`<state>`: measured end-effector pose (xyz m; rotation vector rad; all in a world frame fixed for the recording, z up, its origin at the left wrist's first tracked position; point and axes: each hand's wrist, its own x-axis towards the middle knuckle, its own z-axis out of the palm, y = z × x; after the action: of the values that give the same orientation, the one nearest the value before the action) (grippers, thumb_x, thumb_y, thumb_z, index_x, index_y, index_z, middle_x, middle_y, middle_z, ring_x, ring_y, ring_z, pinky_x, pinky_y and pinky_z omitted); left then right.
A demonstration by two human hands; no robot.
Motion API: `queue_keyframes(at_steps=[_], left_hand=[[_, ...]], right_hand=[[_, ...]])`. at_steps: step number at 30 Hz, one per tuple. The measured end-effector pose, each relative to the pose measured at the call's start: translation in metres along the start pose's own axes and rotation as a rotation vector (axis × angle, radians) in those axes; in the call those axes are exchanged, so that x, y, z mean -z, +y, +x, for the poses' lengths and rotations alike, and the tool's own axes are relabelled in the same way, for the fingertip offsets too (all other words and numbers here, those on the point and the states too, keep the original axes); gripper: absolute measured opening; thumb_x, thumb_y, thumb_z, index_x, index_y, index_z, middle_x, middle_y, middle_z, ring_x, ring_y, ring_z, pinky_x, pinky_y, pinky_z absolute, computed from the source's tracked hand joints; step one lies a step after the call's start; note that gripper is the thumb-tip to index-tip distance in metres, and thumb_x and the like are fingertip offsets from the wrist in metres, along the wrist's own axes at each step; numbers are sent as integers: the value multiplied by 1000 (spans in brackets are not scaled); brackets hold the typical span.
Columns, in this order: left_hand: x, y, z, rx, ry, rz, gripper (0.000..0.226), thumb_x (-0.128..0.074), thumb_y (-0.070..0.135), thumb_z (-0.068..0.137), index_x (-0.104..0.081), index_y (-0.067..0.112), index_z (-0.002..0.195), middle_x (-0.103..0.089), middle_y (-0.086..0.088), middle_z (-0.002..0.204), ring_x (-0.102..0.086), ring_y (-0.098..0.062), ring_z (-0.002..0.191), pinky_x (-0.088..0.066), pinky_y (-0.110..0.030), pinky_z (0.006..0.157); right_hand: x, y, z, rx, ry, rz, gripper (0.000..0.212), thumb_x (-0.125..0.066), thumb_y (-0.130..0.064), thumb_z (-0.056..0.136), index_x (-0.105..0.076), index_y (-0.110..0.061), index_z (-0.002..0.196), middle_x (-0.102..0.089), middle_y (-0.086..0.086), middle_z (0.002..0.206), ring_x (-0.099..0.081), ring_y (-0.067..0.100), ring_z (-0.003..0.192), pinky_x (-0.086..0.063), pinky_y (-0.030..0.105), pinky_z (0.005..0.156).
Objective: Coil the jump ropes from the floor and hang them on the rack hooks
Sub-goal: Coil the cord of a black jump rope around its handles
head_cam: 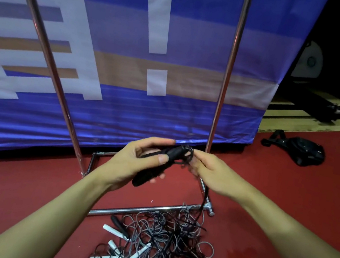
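My left hand (137, 161) grips the black handles of a jump rope (154, 166) in front of the rack, thumb pressed on top. My right hand (206, 172) pinches the black cord wound around the handles' upper end. A strand of that cord (204, 202) hangs down from my right hand to the floor. Below lies a tangled pile of jump ropes (161, 242), grey and black cords with white handles (113, 230) and a black handle. The chrome rack (228, 71) rises behind my hands; no hooks are in view.
The rack's base bar (130, 210) lies on the red floor just behind the pile. A blue banner (112, 109) hangs behind the rack. A black bag (300, 149) lies on the floor at the right, near dark equipment on a wooden platform.
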<state>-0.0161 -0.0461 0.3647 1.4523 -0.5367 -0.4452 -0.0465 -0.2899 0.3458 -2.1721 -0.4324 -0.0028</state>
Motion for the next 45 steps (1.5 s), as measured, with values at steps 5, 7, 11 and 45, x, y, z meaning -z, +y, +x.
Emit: queue_keyframes(at_steps=[5,7,11,45], left_hand=[[3,5,7,47,192,-138,30,-66,31,93,-71,22,121,-77,-9,98,-69,-19,61,-49,-22,40],[4,7,9,52,230,-173,24,-59,30,101,-71,23,121,-76,-3,92,-66,-17,59,-46,-20,40],[8,6,9,39,260,-193,36,-63,33,90,-72,20,121,-77,3,96,-67,-17,65,-51,-22,50],[4,-29,35,-49,446,456,9,-76,32,93,-78,24,97,-75,-6,69,-67,-16,55,-56,-29,54]], right_hand=[[-6,-1,-3,48,64,-90,15,-59,-21,104,-57,-32,114,-65,-11,90,-66,2,85,-49,18,81],[-7,-3,-5,42,61,-94,13,-58,-19,104,-63,-25,114,-67,-8,80,-66,3,70,-46,12,70],[-11,2,-7,51,3,-181,9,-47,-20,108,-53,-21,115,-71,-7,77,-64,10,62,-50,24,70],[0,-33,-6,217,38,-135,19,-71,-30,95,-74,-41,111,-36,-3,105,-48,10,82,-48,25,82]])
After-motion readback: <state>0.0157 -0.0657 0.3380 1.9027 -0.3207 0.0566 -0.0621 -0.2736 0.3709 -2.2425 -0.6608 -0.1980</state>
